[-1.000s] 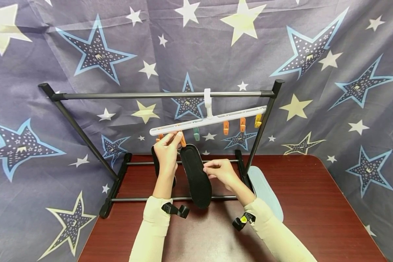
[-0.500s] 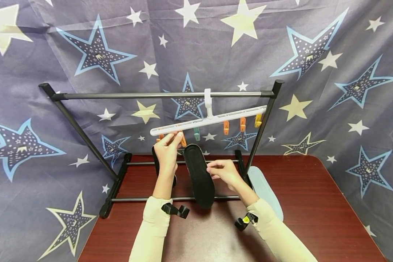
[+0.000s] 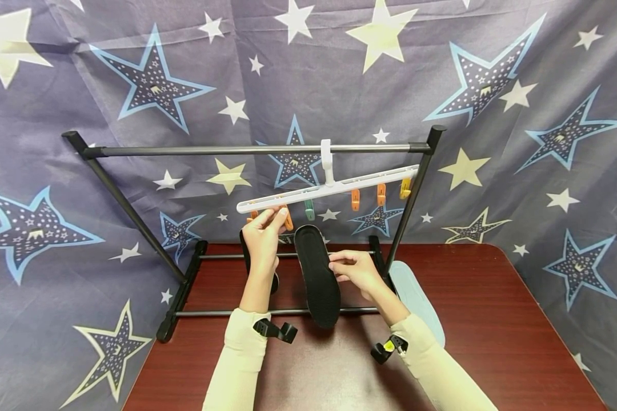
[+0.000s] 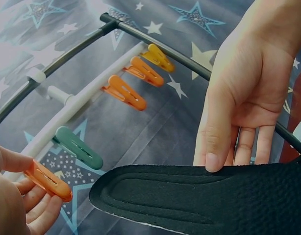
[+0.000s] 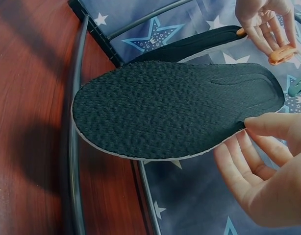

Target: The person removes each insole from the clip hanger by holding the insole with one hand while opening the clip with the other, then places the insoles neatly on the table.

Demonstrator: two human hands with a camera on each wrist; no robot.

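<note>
Under the left half of the white hanger bar (image 3: pixel 349 184), my left hand (image 3: pixel 262 237) has thumb and fingertips drawn in on an orange clip (image 4: pixel 48 181), pinching it near its upper end. Whether the clip's mouth is spread I cannot tell.

To the right of that hand and a little lower is the black insole (image 3: pixel 317 274), hanging in the air in front of the rack's lower rails. My right hand (image 3: pixel 357 271) has it by the right edge, somewhat above the middle of its length, thumb on the face turned towards me and fingers behind; the grip is a light pinch.

What matters most is how insole and clip line up. The insole's long axis runs steeply, its narrower end up and leaning left, its wider end down and to the right. That upper end lies just right of the clip's lower tip and slightly below it, with a visible gap between; they do not touch. My left hand is the nearer one to that end, while my right hand grips farther down the edge.

A green clip (image 4: pixel 78 147) hangs next along the bar, to the right of the orange one. Left of the insole and partly behind my left hand, a second black insole (image 5: pixel 199 41) hangs with its upper end at another orange clip (image 5: pixel 240 33).
</note>
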